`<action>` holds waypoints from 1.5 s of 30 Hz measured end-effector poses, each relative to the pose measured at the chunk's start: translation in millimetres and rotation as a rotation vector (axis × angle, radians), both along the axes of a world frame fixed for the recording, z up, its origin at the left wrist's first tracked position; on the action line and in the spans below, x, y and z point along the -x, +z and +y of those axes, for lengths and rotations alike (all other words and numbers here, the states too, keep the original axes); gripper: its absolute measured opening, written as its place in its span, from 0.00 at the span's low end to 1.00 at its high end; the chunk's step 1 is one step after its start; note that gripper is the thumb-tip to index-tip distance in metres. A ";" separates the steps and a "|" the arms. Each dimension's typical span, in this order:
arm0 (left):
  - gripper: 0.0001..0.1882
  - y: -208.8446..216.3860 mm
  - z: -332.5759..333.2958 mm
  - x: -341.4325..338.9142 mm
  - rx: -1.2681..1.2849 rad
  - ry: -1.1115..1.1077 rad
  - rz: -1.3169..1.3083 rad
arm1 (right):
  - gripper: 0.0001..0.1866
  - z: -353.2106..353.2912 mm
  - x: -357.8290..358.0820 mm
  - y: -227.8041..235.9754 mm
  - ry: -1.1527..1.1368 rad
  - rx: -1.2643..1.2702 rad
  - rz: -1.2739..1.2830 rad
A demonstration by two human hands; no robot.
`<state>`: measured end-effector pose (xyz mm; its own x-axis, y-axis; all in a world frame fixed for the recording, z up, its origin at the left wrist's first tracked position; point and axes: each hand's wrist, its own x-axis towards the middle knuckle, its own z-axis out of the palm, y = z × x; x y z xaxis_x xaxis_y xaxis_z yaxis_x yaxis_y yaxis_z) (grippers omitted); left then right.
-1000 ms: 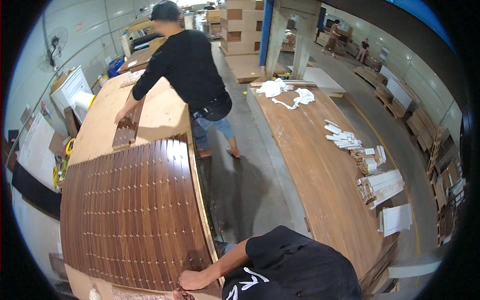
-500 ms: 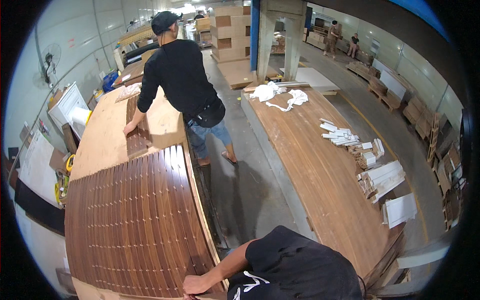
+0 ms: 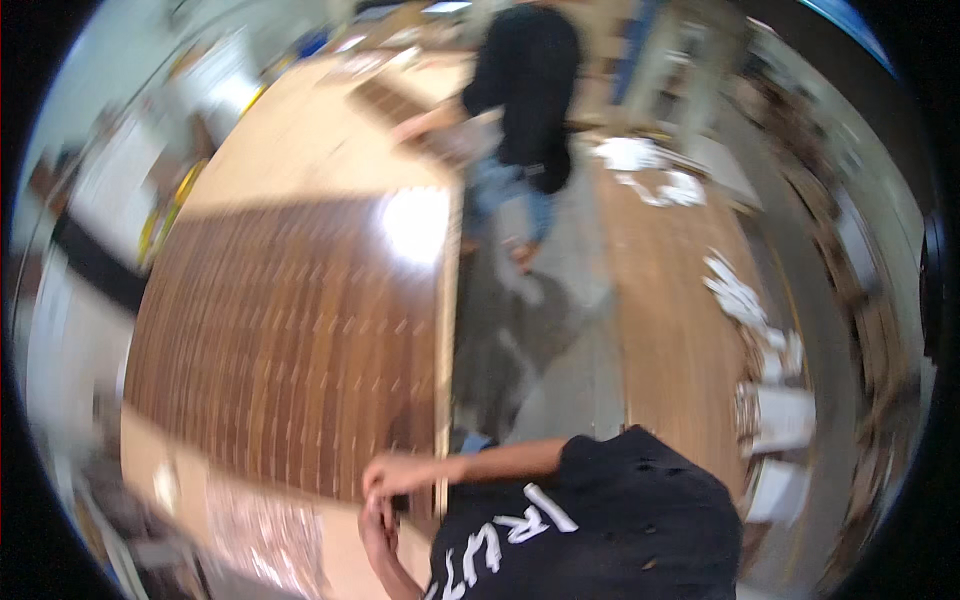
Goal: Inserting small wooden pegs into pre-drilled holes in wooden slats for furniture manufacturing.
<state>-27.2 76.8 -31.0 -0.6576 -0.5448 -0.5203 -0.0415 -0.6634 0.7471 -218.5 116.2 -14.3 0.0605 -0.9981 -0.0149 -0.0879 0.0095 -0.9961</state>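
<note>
At the near right corner of the slatted panel [image 3: 290, 350], the right hand [image 3: 400, 474] and the left hand [image 3: 378, 530] are lying close together, fingers bending toward each other. Blur is hiding the fingertips; whether the fingers are grasping a part or only touching cannot be told. The dark brown panel is lying flat on the pale surface [image 3: 260, 140], small light marks running in rows across its slats.

Caution: the right forearm [image 3: 490, 461] is crossing the panel's right edge. If it is pressing or dragging there, an outer slat could be shifting out of line; actual contact is not showing clearly.

Caution: if the fingers are pinching a small part, a loose hold could be letting it drop between slats, or over the panel's right edge toward the floor [image 3: 535, 385].

Caution: clear plastic packaging [image 3: 265, 535] is lying just beside the panel's near edge. A wrist catching it could be dragging it against the slat ends.

Beyond the panel's far edge, a co-worker [image 3: 530, 85] is holding a hand [image 3: 425, 125] over a brown board [image 3: 382, 102]. If that board is swinging toward the panel, its end could be knocking the slats askew.
</note>
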 end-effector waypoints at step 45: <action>0.31 22.8 80.4 -26.5 -0.077 0.540 0.014 | 0.15 19.7 -12.7 15.9 0.316 -0.078 0.330</action>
